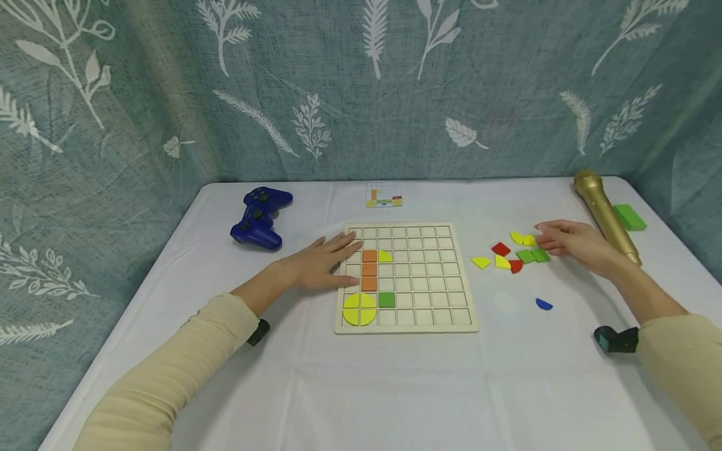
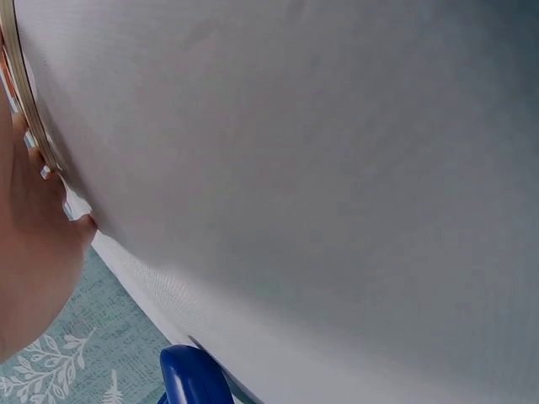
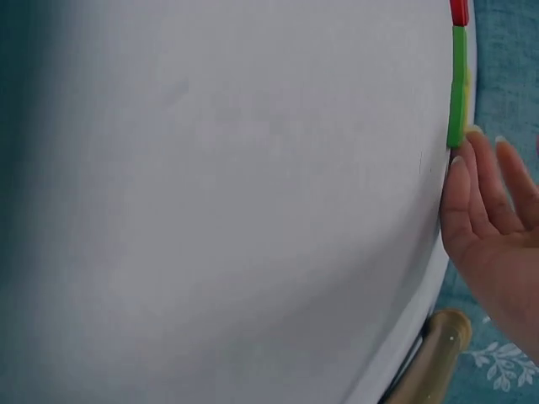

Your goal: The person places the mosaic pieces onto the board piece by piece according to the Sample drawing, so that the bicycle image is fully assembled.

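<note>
A pale wooden grid board (image 1: pixel 423 269) lies mid-table. My left hand (image 1: pixel 327 263) rests with spread fingers on its left edge. In the board sit several orange squares (image 1: pixel 369 269) in a column, a yellow quarter-circle (image 1: pixel 385 256), a green square (image 1: pixel 387 300) and a disc of yellow quarter-circles (image 1: pixel 360 309). To the right, my right hand (image 1: pixel 581 244) has its fingertips beside loose yellow pieces (image 1: pixel 529 240) and green squares (image 1: pixel 526 256). Its fingers are loosely bent, and no held piece shows. Nearby lie a red square (image 1: pixel 501 249) and a red quarter-circle (image 1: pixel 516 266).
A blue half-disc (image 1: pixel 544 304) lies apart, nearer the front. A patterned card (image 1: pixel 384 195) is behind the board. At the back left is a blue game controller (image 1: pixel 261 218). A gold microphone (image 1: pixel 606 213) and a green block (image 1: pixel 630 217) lie at the right.
</note>
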The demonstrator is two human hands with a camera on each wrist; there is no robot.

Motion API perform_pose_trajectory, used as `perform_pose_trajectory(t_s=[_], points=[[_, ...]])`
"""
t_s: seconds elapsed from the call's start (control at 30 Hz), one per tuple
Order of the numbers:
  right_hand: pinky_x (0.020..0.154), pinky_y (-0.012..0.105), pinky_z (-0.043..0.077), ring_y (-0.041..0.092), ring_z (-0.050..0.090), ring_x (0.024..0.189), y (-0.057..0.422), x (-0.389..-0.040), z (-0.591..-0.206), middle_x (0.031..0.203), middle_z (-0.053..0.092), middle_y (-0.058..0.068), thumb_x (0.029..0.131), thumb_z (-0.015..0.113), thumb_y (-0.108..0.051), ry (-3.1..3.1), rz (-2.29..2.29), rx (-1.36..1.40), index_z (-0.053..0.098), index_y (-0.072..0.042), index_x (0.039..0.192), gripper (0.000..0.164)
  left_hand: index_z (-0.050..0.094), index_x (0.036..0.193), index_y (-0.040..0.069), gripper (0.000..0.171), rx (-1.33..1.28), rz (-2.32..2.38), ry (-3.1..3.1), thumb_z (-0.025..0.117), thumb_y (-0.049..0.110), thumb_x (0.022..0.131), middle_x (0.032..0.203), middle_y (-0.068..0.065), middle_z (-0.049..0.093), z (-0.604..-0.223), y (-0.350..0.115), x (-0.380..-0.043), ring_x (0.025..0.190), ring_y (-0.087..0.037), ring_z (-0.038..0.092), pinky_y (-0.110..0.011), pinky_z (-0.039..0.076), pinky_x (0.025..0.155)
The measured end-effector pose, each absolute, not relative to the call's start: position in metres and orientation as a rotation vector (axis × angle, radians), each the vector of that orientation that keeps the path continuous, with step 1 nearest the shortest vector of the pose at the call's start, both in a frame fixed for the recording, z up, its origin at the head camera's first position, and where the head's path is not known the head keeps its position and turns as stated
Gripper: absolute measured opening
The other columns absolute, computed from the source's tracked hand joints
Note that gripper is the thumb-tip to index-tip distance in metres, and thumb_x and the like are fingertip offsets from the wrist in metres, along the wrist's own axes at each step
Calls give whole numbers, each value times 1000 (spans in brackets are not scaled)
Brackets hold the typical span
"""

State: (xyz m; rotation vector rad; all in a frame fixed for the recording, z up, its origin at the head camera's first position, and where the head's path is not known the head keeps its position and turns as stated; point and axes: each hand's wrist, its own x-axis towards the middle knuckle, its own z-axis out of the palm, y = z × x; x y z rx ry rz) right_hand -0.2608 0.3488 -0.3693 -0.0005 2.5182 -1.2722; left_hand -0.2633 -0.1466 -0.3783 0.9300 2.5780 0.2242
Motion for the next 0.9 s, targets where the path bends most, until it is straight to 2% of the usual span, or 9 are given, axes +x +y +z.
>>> perform_pose_trajectory(t_s=[0.1,0.17,0.27,0.37,0.47,0.77,0.9], points=[[80,15,47,12,55,103,354,-258,-368,134,47,27,99,48,-44,2555,-1168,-47,33,4,144,68,4,155,21,85,929,225,2575,40,66,92,159,-3,-4,-377,-146,-263,144,-22,-6,-48,-1,113],[79,17,47,16,55,102,357,-256,-366,130,50,24,97,54,-39,2569,-1118,-83,38,0,143,62,4,155,21,84,929,223,2575,40,65,93,159,-4,-4,-377,-146,-263,144,-22,-6,-48,-1,113],[79,18,48,12,56,98,361,-253,-364,126,53,21,95,62,-27,2553,-1100,-137,40,-1,141,58,4,155,20,84,930,229,2575,41,64,93,159,-4,-4,-376,-146,-263,144,-22,-6,-48,-1,113],[80,17,48,5,57,95,361,-250,-364,124,55,22,91,68,-19,2538,-1111,-181,41,3,139,59,4,155,20,84,932,229,2577,42,63,94,159,-4,-4,-376,-146,-263,144,-22,-6,-48,-1,113],[78,16,49,4,57,93,359,-248,-365,121,56,22,87,72,-14,2557,-1100,-216,43,5,137,61,4,155,21,84,934,222,2578,42,63,94,159,-4,-4,-376,-146,-263,144,-22,-6,-48,-1,113],[77,14,47,3,55,91,358,-245,-365,118,58,23,87,69,-4,2617,-1051,-319,46,8,135,54,4,155,20,85,943,227,2577,41,64,93,159,-4,-4,-376,-146,-263,144,-22,-6,-49,-1,113],[76,14,46,14,54,94,358,-245,-366,115,57,21,87,69,-5,2643,-1002,-299,47,6,134,53,4,155,21,85,942,225,2577,41,65,93,159,-4,-4,-377,-146,-263,144,-23,-5,-49,-1,113]])
